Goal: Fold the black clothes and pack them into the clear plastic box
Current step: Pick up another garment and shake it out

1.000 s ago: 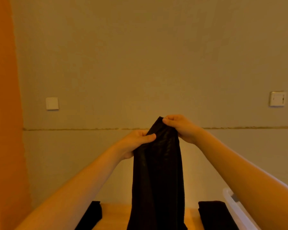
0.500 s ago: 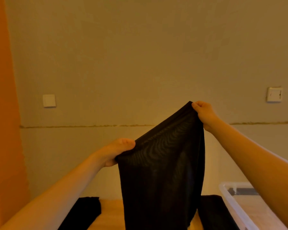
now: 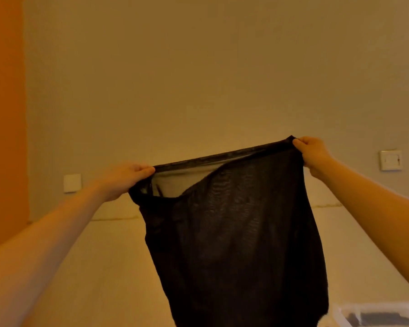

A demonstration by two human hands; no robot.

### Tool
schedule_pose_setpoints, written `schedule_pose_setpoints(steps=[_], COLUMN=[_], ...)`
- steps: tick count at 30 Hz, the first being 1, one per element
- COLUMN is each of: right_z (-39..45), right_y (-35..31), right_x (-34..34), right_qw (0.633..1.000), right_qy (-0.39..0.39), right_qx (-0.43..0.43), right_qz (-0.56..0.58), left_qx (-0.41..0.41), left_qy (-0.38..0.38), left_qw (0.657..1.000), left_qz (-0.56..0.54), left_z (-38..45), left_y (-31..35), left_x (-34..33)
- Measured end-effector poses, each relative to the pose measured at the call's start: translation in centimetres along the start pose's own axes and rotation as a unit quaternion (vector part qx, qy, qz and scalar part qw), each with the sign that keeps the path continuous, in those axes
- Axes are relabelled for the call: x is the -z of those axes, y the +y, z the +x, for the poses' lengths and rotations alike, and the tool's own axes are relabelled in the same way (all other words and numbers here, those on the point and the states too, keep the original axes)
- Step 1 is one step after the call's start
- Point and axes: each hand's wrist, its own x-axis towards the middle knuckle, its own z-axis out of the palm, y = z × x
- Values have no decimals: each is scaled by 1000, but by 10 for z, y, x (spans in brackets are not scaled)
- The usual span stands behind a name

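A thin, slightly see-through black garment (image 3: 236,232) hangs in the air in front of the wall, its top edge stretched wide and sloping up to the right. My left hand (image 3: 123,180) pinches the left end of that edge. My right hand (image 3: 313,153) pinches the right end, higher up. The cloth falls past the bottom of the frame. The clear plastic box (image 3: 378,315) shows at the bottom right corner, with something dark inside it.
A plain wall fills the view, with a white switch plate (image 3: 72,183) at the left and another (image 3: 390,160) at the right. An orange surface (image 3: 5,114) runs down the left edge. The table is hidden below the frame.
My hands have moved apart, spreading the garment's top edge from a bunched hold to a wide stretch. The view has tilted up, so the table and the other black clothes have left the frame.
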Motion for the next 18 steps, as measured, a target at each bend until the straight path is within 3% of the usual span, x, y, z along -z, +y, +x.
schedule_pose_setpoints(steps=[7, 12, 18], right_z=[-1, -19, -33], right_y=[0, 5, 10], right_x=[2, 0, -8], right_qw=[1000, 994, 985], right_qy=[-4, -100, -57], right_qx=[-22, -44, -126], right_qz=[17, 13, 106], left_qx=[37, 103, 106], left_qy=[5, 41, 142], left_qw=[997, 987, 964], left_qz=[-71, -117, -198], left_z=[2, -3, 4], left_y=[-4, -31, -21], left_x=[-4, -22, -29])
